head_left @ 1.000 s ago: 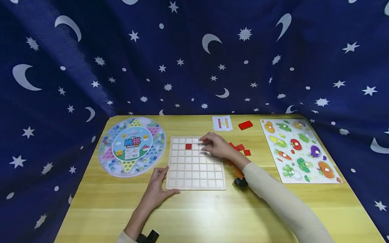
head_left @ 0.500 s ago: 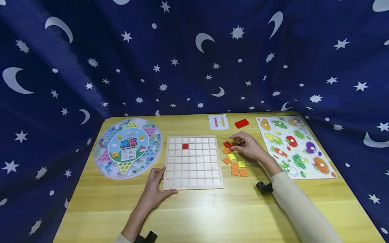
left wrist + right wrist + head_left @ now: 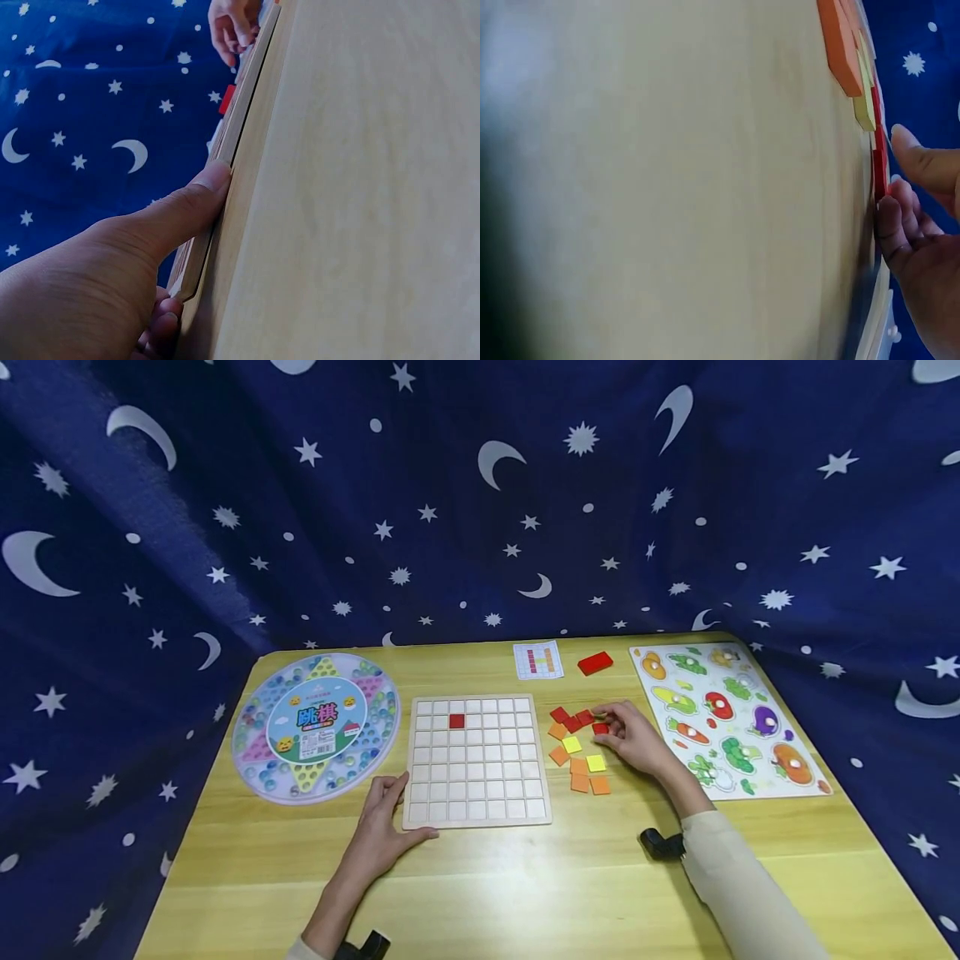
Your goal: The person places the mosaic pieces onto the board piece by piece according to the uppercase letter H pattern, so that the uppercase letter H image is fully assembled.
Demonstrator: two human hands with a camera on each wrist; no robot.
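A square wooden grid board (image 3: 480, 762) lies flat, with one red tile (image 3: 457, 721) in its upper left part. My left hand (image 3: 381, 821) holds the board's near left corner, thumb along the near edge and fingers at the left side. In the left wrist view, the left thumb (image 3: 202, 187) presses on the board's edge (image 3: 244, 112). To the right of the board lie several loose red, orange and yellow tiles. My right hand (image 3: 633, 735) is at the rightmost red tile (image 3: 601, 728). In the right wrist view, fingertips touch that red tile (image 3: 880, 176), while the thumb (image 3: 907, 142) stands apart from it.
Orange tiles (image 3: 580, 783) and a yellow tile (image 3: 596, 763) lie near the right hand. Behind are a pattern card (image 3: 538, 660) and a red block (image 3: 596, 663). A round Chinese checkers set (image 3: 317, 727) lies left, a vegetable puzzle board (image 3: 727, 718) right. A starry curtain (image 3: 450, 510) hangs behind.
My right hand has moved from above the grid board to the loose tiles, then further right to the rightmost red one. The left hand stays at the board's corner. The head view has shifted slightly.
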